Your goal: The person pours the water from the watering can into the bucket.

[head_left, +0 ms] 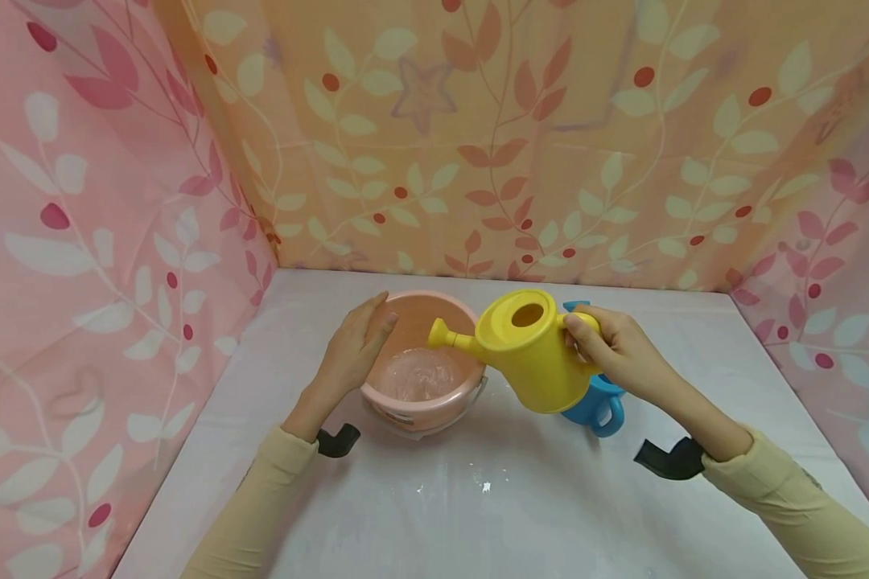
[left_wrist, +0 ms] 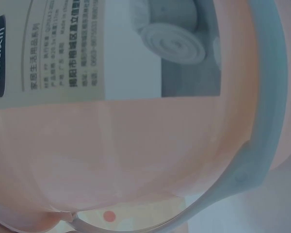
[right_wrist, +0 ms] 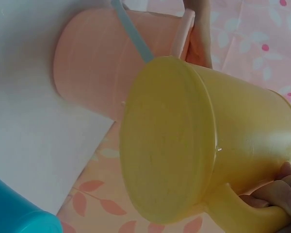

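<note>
In the head view my right hand (head_left: 615, 346) grips the handle of a yellow watering can (head_left: 543, 362). The can tilts left, its spout over a pink bucket (head_left: 423, 410) with water (head_left: 423, 374) in it. My left hand (head_left: 351, 346) lies along the bucket's left rim with its fingers fairly straight. From the right wrist, the can's round base faces the camera and fingers wrap the handle. The left wrist view is filled by the bucket's labelled side (left_wrist: 116, 150) and its grey-blue bail handle (left_wrist: 269, 97); the left fingers are mostly hidden there.
Behind the watering can, partly covered, stands a blue container (head_left: 597, 410) with a looped handle. Small water splashes (head_left: 486, 486) spot the white tabletop (head_left: 434, 523) in front of the bucket. Patterned cloth walls (head_left: 434, 225) close off the back and both sides.
</note>
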Action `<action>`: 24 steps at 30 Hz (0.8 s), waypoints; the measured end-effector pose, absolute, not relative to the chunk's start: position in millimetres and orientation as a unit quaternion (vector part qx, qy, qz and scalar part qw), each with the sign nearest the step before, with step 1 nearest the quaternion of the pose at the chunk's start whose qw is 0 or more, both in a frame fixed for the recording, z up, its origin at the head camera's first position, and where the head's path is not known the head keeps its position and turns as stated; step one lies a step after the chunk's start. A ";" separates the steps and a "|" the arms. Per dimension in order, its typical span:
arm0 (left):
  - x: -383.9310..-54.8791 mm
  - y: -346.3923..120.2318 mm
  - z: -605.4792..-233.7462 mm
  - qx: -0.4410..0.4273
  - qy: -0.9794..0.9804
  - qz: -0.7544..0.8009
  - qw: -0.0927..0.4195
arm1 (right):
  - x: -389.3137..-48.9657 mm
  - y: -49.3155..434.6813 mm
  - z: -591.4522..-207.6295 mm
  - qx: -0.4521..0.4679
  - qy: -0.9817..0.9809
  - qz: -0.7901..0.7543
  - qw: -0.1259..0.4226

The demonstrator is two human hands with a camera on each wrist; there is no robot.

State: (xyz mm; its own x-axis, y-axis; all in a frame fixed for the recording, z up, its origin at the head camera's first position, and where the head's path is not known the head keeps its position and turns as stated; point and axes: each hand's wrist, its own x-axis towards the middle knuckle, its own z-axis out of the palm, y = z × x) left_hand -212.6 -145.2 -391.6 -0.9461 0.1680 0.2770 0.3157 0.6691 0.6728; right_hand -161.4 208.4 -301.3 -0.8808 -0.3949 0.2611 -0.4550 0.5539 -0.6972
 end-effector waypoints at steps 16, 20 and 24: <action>-213.4 -145.7 -393.0 -0.134 -0.908 -0.383 0.102 | -161.6 208.3 -301.3 0.241 -0.881 0.405 0.034; -212.9 -146.1 -392.9 -0.135 -0.908 -0.384 0.102 | -162.1 208.6 -302.0 0.241 -0.883 0.401 0.036; -212.6 -146.2 -392.8 -0.136 -0.907 -0.384 0.102 | -162.4 208.8 -302.1 0.241 -0.883 0.402 0.036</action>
